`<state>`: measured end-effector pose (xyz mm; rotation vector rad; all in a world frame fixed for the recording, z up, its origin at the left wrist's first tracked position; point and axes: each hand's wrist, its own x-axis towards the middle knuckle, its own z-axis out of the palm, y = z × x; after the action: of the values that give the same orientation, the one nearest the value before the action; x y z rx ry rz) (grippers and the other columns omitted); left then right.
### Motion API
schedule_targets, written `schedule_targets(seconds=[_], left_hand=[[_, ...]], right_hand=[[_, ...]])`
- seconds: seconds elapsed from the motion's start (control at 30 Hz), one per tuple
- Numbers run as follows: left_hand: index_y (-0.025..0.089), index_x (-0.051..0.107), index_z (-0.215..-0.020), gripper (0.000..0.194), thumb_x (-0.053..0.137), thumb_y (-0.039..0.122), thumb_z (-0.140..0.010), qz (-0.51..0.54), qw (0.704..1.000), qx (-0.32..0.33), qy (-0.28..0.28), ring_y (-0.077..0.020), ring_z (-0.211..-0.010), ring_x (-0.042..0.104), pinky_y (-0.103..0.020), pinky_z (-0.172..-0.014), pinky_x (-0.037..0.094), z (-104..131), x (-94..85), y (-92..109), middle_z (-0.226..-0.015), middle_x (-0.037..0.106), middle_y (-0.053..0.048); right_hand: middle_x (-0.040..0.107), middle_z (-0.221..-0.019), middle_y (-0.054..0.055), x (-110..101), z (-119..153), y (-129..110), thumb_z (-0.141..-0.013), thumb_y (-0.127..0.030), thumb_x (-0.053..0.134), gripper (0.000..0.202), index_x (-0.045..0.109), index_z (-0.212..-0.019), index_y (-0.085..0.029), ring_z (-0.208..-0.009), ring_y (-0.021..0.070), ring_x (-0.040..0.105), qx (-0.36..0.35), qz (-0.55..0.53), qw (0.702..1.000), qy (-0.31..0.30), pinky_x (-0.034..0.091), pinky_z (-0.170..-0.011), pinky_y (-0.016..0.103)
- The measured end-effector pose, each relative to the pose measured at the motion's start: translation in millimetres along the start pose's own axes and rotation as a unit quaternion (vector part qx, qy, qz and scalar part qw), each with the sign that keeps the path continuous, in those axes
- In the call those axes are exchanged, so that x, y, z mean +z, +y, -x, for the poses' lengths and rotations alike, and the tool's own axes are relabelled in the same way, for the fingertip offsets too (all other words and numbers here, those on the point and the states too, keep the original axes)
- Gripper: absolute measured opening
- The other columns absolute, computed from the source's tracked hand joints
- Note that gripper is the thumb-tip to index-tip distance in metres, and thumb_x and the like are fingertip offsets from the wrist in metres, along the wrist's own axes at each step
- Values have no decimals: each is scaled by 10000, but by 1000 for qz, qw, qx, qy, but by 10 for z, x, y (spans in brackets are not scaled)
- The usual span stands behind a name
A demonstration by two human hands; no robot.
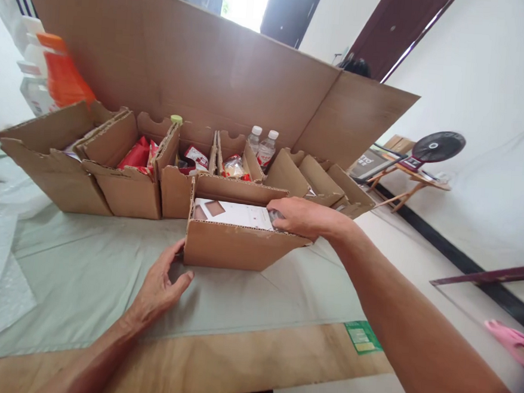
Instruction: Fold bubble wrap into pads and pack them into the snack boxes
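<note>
A narrow open cardboard bin [240,249] stands lengthwise on the pale green cloth, in front of the row of bins. Inside lies a white box [238,214] with a square cut-out. My right hand [294,215] reaches into the bin's right end, fingers curled round a small clear item [276,216] that is mostly hidden. At the bin's left end is my left hand [161,285], thumb and fingers apart, its fingertips beside the lower left corner; whether they touch it is unclear.
Several cardboard bins [125,196] stand behind, some with red packets [139,157]. Two bottles [266,149], an orange bottle [64,72] and a tall cardboard panel [235,69] are behind them. Bubble wrap [5,280] lies left; a green packet [363,337] is at the front edge.
</note>
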<state>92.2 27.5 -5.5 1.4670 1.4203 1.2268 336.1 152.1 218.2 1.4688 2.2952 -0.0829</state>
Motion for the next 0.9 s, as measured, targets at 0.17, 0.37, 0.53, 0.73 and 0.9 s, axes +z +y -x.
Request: schedule_targets(seconds=[0.17,0.37,0.53,0.73,0.9], left_hand=[[169,531,-1445,689,628,426,-813,-8,1000,-2,7,-343,-1230,650,-561,-1084,498,2,-7,-52,-1369,669,-159],[248,416,-1556,774,659,482,-859,-40,998,32,48,-379,-1419,506,-612,-1166,405,79,-79,-31,-1579,499,-150],[318,232,-1636,986,757,524,-828,31,997,58,46,-366,-1560,305,-574,-1217,356,-80,-33,264,-1707,292,-126],[253,388,-1539,801,691,587,-877,125,992,32,-9,-312,-1382,548,-462,-1119,493,-33,167,449,-1526,539,-132],[268,601,-1308,487,713,514,-903,73,992,66,80,-287,-1246,641,-422,-1096,514,493,-255,620,-1286,694,-63]], right_hand=[[781,-1053,84,79,239,75,-901,-167,548,233,737,-1034,-201,-956,258,705,16,-40,994,104,469,-737,313],[788,-955,63,890,1009,206,-942,-392,596,233,733,-1018,-219,-824,213,705,152,-339,788,492,537,-757,336],[594,-1485,181,1518,686,98,-806,-514,748,838,445,-1521,-198,-1260,303,639,43,-518,784,338,587,-916,433],[409,-1658,152,1607,655,-233,-908,-564,650,872,325,-1625,-190,-1485,335,443,-2,-560,754,343,365,-1229,534],[414,-1660,116,1424,1207,-620,-926,-560,649,898,255,-1665,-236,-1343,374,582,14,-529,761,375,540,-1074,534]])
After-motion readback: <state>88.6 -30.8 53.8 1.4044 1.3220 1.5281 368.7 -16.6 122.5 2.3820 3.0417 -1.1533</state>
